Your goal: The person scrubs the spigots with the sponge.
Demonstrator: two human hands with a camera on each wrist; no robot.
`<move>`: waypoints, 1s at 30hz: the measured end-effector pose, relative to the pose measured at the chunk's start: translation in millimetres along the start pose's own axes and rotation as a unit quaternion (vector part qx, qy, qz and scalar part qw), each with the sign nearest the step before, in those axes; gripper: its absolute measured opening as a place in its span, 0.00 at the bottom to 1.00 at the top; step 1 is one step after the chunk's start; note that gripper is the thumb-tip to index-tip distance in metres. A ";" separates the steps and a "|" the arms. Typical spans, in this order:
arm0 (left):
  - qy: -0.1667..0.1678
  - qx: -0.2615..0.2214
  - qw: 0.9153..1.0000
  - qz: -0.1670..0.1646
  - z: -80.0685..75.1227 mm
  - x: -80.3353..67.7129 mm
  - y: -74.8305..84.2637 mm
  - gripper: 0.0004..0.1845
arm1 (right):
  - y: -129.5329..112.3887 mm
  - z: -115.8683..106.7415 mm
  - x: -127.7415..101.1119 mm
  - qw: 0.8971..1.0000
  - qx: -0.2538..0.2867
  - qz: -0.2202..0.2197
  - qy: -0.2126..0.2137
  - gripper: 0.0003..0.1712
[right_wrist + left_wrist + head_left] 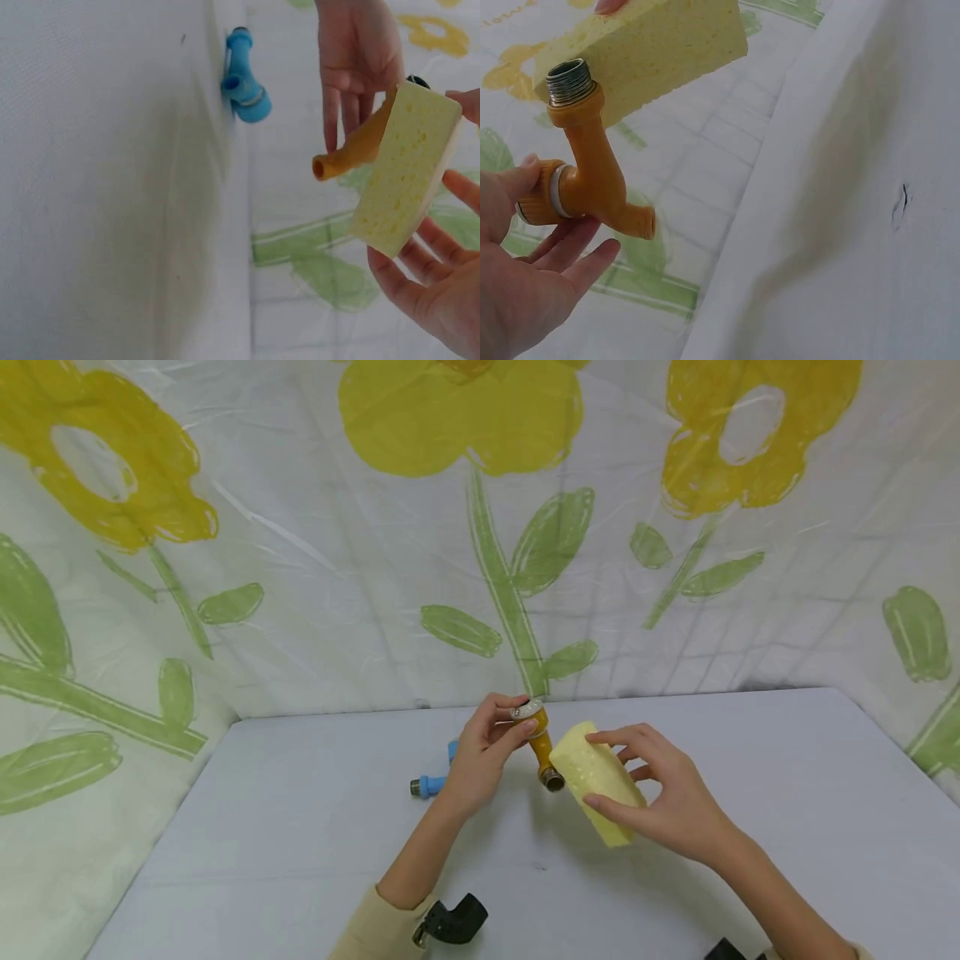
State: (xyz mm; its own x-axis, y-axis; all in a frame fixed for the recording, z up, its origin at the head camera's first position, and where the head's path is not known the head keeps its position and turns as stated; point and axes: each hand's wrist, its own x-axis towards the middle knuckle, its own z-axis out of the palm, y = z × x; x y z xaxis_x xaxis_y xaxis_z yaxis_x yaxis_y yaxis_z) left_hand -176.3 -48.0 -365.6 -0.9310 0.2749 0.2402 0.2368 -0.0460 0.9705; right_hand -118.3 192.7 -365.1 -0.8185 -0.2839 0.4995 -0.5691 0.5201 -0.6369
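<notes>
My left hand pinches an orange tap by its round knob, between thumb and fingers. The tap's threaded metal inlet points toward the sponge side, and its short spout sticks out below. In my right hand is a pale yellow block sponge, gripped along its sides by thumb and fingertips. The sponge is tilted, right beside the tap, and overlaps part of it in the right wrist view. Both things are held up above the white table.
A blue tap lies on the table behind my left hand, partly hidden by it in the head view. Behind the table hangs a white sheet painted with yellow flowers and green leaves. Black wrist camera mounts sit at the sleeves.
</notes>
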 end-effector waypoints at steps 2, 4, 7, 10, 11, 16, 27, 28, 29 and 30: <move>-0.001 -0.004 1.000 0.001 0.2 0.0 0.5 0.13 | -0.8 -0.9 -0.2 1.000 0.006 -0.001 -0.003 0.35; -0.001 -0.003 1.000 0.004 0.2 -0.1 0.7 0.13 | -1.6 -1.1 -0.3 1.000 0.010 -0.002 -0.005 0.35; 0.000 -0.008 1.000 0.005 0.0 -0.3 0.9 0.13 | -1.8 -0.9 0.0 1.000 0.004 -0.005 0.001 0.35; 0.005 -0.015 1.000 0.006 0.0 -0.1 0.3 0.13 | -0.8 -1.5 0.0 1.000 -0.002 -0.003 0.004 0.35; 0.008 -0.017 1.000 0.007 0.3 -0.1 0.3 0.12 | -0.4 -1.9 -0.2 1.000 -0.001 -0.003 0.002 0.35; 0.034 -0.003 0.999 0.025 1.4 0.1 -0.1 0.11 | -0.5 -3.2 -0.4 1.000 0.005 -0.009 -0.011 0.34; 0.081 0.001 0.996 0.029 1.9 0.7 2.3 0.13 | -0.9 -6.0 0.3 1.000 -0.019 -0.012 0.003 0.36; 0.083 -0.001 0.996 0.025 1.9 0.5 2.4 0.13 | -1.5 -5.9 0.5 1.000 -0.018 -0.016 0.007 0.36; 0.085 -0.001 0.996 0.020 1.9 0.2 2.4 0.13 | -2.1 -5.7 0.7 1.000 -0.017 -0.020 0.013 0.37; 0.088 -0.001 0.996 0.016 1.6 0.1 2.3 0.13 | -2.6 -5.3 1.0 0.999 -0.017 -0.023 0.020 0.38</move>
State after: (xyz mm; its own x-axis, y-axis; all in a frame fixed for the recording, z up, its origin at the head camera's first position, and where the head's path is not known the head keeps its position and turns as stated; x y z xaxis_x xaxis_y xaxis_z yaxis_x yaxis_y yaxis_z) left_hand -175.4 -46.5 -363.4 -0.9572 0.1011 0.2711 0.2668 -0.0542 0.9622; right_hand -117.2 195.3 -359.8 -0.7876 -0.2757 0.5510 -0.6020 0.5349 -0.5929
